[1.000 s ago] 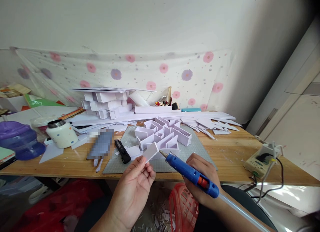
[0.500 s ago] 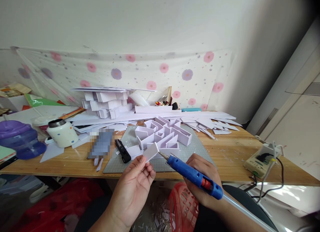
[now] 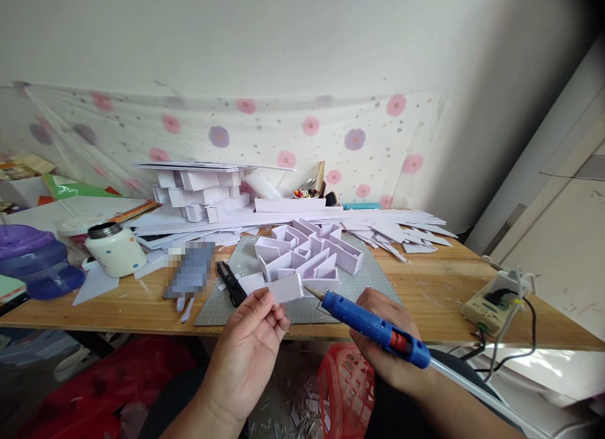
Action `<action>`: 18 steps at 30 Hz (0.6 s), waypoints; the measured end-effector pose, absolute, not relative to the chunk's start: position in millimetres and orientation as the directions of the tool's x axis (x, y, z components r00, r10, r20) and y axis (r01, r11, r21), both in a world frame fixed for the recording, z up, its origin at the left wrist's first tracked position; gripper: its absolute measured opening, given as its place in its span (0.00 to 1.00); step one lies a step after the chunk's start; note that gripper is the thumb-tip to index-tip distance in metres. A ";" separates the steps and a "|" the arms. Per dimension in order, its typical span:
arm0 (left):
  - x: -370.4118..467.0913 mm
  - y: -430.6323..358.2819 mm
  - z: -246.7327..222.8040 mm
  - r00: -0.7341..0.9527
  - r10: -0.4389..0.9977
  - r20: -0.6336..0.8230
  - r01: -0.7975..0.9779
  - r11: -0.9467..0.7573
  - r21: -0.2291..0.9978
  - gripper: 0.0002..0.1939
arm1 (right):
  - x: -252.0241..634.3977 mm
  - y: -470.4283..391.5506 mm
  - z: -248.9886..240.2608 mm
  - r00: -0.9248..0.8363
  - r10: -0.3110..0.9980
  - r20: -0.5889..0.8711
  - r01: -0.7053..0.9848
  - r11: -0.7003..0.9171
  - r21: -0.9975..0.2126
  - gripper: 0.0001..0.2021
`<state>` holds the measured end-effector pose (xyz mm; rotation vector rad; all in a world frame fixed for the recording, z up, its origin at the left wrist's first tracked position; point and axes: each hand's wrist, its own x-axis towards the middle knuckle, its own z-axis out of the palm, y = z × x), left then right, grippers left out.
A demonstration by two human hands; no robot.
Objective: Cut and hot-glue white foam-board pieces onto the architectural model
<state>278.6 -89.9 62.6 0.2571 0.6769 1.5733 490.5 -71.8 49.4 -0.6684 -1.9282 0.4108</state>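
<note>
Our left hand (image 3: 248, 351) pinches a small flat white foam-board rectangle (image 3: 285, 288) at the tabletop's (image 3: 425, 294) near edge. Right hand (image 3: 385, 347) is wrapped round the blue plastic glue gun (image 3: 378, 329), metal nozzle just beside the piece's right end. White walled foam model (image 3: 307, 256) sits on the grey cutting mat (image 3: 368, 278) behind.

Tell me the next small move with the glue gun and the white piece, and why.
Probably press the small white foam-board piece, pinched in the left hand, onto the white walled model on the grey cutting mat. A glossy bead seems to line its right edge, and the blue glue gun in the right hand sits just clear of it.
</note>
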 end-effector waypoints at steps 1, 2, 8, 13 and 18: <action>278.0 -89.4 62.5 -0.134 0.966 -0.223 -0.826 0.015 0.563 0.05 | 490.4 -72.2 50.2 -0.339 0.613 0.714 0.266 0.790 -0.552 0.08; 277.4 -89.0 62.3 -0.134 0.966 -0.220 -0.823 0.015 0.567 0.05 | 490.2 -72.6 50.8 -0.340 0.611 0.715 0.261 0.792 -0.552 0.08; 274.5 -87.0 61.1 -0.144 0.962 -0.230 -0.806 0.020 0.591 0.07 | 490.1 -73.4 53.2 -0.345 0.611 0.713 0.271 0.792 -0.548 0.07; 274.1 -84.5 59.9 -0.140 0.966 -0.215 -0.789 0.022 0.614 0.07 | 490.1 -72.6 55.0 -0.356 0.604 0.713 0.273 0.797 -0.539 0.07; 272.9 -84.6 58.8 -0.117 0.973 -0.199 -0.775 0.036 0.631 0.07 | 488.9 -71.9 57.3 -0.369 0.599 0.711 0.284 0.801 -0.527 0.07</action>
